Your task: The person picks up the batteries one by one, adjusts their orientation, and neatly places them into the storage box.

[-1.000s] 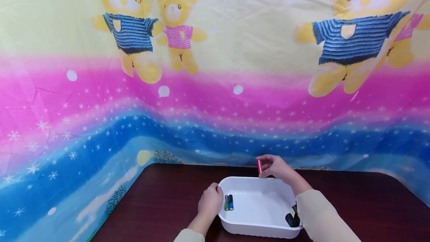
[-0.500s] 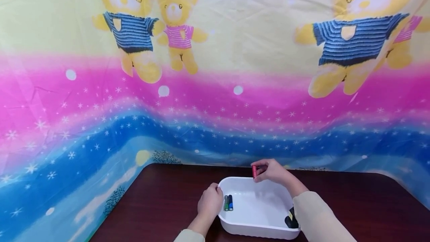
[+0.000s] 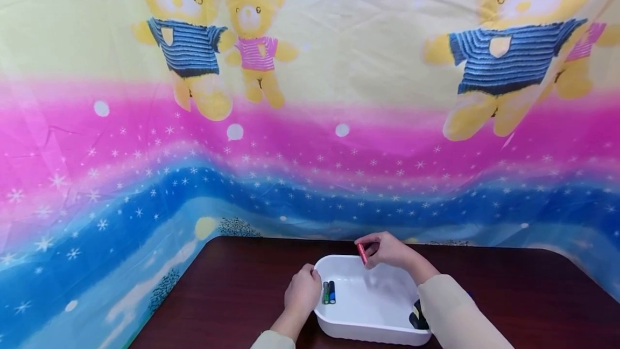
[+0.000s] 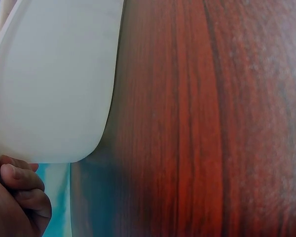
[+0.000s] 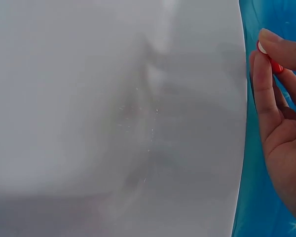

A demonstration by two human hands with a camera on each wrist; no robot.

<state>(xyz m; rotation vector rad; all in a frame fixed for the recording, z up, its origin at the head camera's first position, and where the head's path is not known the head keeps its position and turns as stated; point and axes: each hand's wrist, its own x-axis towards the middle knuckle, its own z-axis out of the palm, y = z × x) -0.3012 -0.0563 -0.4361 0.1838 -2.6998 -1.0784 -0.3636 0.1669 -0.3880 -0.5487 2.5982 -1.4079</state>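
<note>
1. One slim red cylindrical battery (image 3: pixel 362 253), tilted, raised near the far rim of a white round-cornered plastic tray (image 3: pixel 373 333); right hand (image 3: pixel 387 251), grip pinching it between thumb and fingers.
2. One left hand (image 3: pixel 303 287), grip holding the tray's left rim.
3. Two cylindrical batteries, side by side inside, left end: green battery (image 3: pixel 326 294), blue-and-black battery (image 3: pixel 332 293).
4. One black object (image 3: pixel 416 319), partly sleeve-hidden, inside, right end.
5. One dark red-brown wood-grain surface (image 3: pixel 232 290).

Bench (image 3: pixel 232 295): dark red-brown, wood-grained surface, far corners rounded. Directly on it: one white tray (image 3: pixel 373 333), roughly rectangular, corners rounded.
</note>
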